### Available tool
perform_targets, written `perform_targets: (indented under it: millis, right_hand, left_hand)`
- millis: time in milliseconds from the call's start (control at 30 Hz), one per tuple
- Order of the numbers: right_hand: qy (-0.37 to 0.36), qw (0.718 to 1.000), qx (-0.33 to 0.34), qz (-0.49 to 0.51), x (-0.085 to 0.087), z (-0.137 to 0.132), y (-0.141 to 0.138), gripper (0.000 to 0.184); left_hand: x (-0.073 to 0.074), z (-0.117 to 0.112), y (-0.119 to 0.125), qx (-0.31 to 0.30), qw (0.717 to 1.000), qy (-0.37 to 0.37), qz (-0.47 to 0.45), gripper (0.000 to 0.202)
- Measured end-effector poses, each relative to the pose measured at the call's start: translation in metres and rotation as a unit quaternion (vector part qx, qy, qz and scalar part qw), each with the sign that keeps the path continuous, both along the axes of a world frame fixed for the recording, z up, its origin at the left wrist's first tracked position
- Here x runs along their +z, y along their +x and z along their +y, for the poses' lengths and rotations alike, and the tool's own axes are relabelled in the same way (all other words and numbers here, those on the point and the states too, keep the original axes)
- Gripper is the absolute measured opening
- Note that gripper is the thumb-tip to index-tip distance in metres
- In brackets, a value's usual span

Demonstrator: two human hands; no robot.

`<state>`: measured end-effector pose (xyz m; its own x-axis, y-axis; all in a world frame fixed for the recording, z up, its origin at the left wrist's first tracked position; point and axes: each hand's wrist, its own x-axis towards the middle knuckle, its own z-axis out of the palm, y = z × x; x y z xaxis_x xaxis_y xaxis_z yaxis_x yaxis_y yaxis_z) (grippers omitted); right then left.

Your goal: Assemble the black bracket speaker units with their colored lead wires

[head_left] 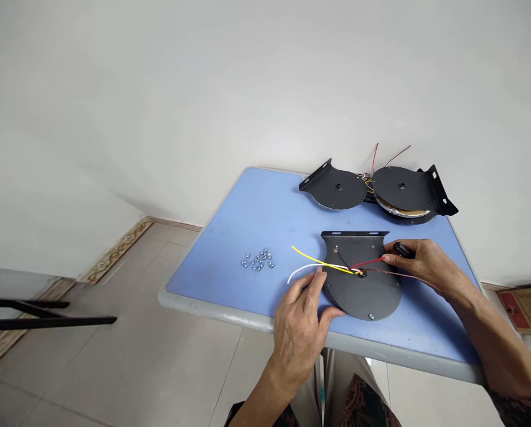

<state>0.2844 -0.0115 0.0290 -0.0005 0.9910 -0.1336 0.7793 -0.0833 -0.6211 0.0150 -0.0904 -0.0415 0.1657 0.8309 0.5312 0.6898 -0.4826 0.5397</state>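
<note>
A round black metal plate (363, 296) with a bent, slotted flange lies near the table's front edge. Red, yellow, white and brown wires come out of its centre hole. My left hand (301, 320) grips its left rim, fingers at the side and thumb by the lower edge. At the right rim, my right hand (419, 264) is closed around a tool with a black handle (403, 250); its working end is hidden. The red wire (367, 261) ends at my right fingertips. One screw (371, 316) sits near the plate's lower edge.
Several loose screws (260, 259) lie on the blue tabletop (221, 237) to the left. Similar black plate assemblies (339, 190) with wires stand at the back right, against the wall. A cardboard box (530, 308) is on the floor at right; black metal legs (47, 323) show at left.
</note>
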Motion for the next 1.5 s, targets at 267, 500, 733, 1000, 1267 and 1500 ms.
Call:
perform_targets:
  millis: [267, 500, 733, 1000, 1267, 1500]
  right_hand:
    - [0.035, 0.999, 0.028, -0.032, -0.006, 0.002, 0.003, 0.06]
    - [0.043, 0.996, 0.047, -0.06, -0.012, 0.004, 0.006, 0.047]
    - [0.058, 0.993, 0.063, -0.077, -0.008, 0.005, 0.001, 0.049]
    - [0.068, 0.992, 0.062, -0.082, -0.007, 0.005, -0.003, 0.05]
    - [0.077, 0.991, 0.071, -0.082, -0.006, 0.006, -0.004, 0.051]
    - [0.067, 0.992, 0.075, -0.075, -0.006, 0.006, -0.004, 0.048]
  left_hand:
    - [0.004, 0.003, 0.001, -0.009, 1.0, 0.014, 0.015, 0.066]
    - [0.003, 0.004, 0.003, -0.003, 0.999, 0.034, 0.021, 0.05]
    - [0.003, 0.004, 0.001, 0.004, 0.998, 0.042, 0.044, 0.05]
    - [0.003, 0.007, 0.001, -0.004, 0.997, 0.035, 0.068, 0.063]
    - [0.005, 0.008, -0.001, -0.019, 0.997, 0.018, 0.079, 0.061]
    - [0.005, 0.009, 0.0, -0.028, 0.998, 0.036, 0.048, 0.05]
